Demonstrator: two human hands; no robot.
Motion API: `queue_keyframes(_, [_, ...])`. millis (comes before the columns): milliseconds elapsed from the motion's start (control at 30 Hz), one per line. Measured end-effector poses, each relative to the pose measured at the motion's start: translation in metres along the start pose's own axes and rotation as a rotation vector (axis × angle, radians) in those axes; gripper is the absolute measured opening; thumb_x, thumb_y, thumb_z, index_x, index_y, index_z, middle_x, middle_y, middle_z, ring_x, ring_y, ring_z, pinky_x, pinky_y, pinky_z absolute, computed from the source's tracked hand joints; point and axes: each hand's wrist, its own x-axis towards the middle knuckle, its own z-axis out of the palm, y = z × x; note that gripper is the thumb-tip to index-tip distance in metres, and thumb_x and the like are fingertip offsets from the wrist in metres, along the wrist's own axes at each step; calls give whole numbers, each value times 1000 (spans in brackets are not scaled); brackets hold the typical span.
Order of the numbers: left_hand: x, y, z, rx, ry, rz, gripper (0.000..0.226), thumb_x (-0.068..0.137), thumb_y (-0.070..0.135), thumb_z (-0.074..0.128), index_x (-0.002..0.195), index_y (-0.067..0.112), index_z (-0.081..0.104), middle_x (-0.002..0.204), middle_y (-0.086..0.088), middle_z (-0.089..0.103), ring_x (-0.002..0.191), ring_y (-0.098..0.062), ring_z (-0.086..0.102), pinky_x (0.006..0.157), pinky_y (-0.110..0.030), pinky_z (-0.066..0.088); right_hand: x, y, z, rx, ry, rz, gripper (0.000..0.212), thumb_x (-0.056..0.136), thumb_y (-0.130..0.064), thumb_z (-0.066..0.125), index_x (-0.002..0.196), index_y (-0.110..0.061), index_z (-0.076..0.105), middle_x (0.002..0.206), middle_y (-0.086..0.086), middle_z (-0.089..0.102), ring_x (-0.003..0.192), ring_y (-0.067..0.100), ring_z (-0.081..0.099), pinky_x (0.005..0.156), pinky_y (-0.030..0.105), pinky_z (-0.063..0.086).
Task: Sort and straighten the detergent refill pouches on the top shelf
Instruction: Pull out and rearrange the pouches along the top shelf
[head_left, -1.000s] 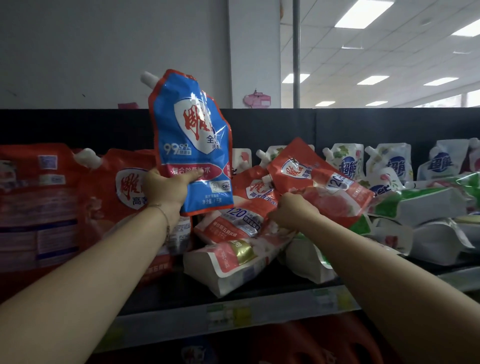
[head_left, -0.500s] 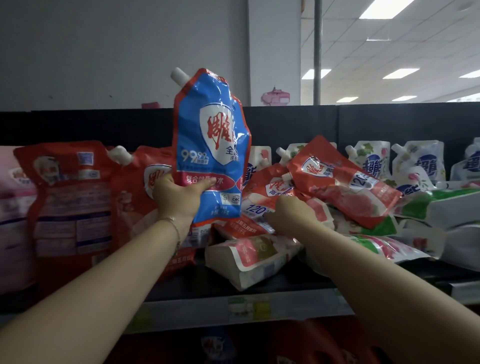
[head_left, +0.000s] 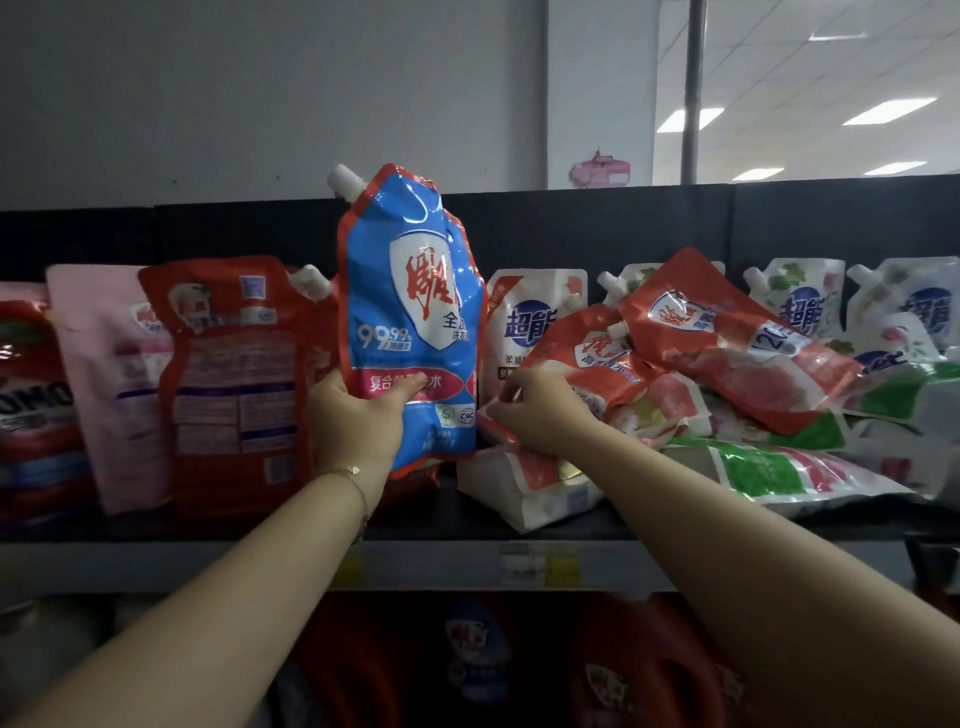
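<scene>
From the head view, the left hand (head_left: 353, 421) holds the blue pouch (head_left: 410, 312) upright above the front of the top shelf (head_left: 156, 566), its grip clamped on the pouch's lower left side with the thumb across the red band on the front. The pouch bulges and its white spout cap points up and to the left; what fills it cannot be seen. Just right of the blue pouch, the right hand (head_left: 540, 410) has its grip pinched together on the lower corner of a tilted red pouch (head_left: 597, 364), which leans in a loose heap. Further right of the blue pouch, a second red pouch (head_left: 727, 338) lies slanted on top of that heap, over green-and-white pouches (head_left: 769, 467) lying flat. Below and right of the blue pouch a white pouch (head_left: 540, 488) lies on its side on the shelf. Behind the blue pouch's right edge a white-and-blue pouch (head_left: 535, 322) stands upright. Left of the blue pouch a red pouch with its back label outward (head_left: 234, 374) stands upright, and a pink pouch (head_left: 104, 374) stands beyond it.
</scene>
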Motion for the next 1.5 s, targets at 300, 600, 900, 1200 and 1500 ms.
queue_keyframes(300, [-19,-28,-17,101,70,58,32,63,26,89,83,8,72,81,-2,72,75,-16,69,75,-41,57,-6,-33,10,78,-323,-83,64,72,-42,80,124,-19,50,118,-3,59,104,17,57,81,27,46])
queue_keyframes(600, [-15,-47,-10,242,-168,257,81,63,23,89,133,13,49,130,-2,57,118,-16,53,105,-32,40,11,-42,23,-587,-318,17,70,76,-54,73,133,-22,47,130,5,54,120,31,50,101,44,37])
queue_keyframes(900, [7,-56,8,225,-189,37,63,80,21,77,131,0,48,123,-11,59,114,-24,56,83,-8,29,21,-44,37,-491,-168,74,55,74,-40,79,117,-16,56,118,5,60,112,28,55,98,41,37])
queue_keyframes(1200, [-10,-57,13,67,-214,-203,37,77,34,78,102,15,59,104,2,63,100,-19,63,83,-26,45,16,-42,26,-449,-134,-2,40,79,-37,74,106,-12,58,104,6,64,98,27,61,84,38,46])
queue_keyframes(1500, [-31,-45,-24,282,-6,219,93,51,43,89,118,4,39,118,-10,47,110,-26,47,92,-42,45,-5,-27,0,-252,-304,-82,30,81,-43,71,89,-15,61,87,-1,62,80,16,59,65,27,47])
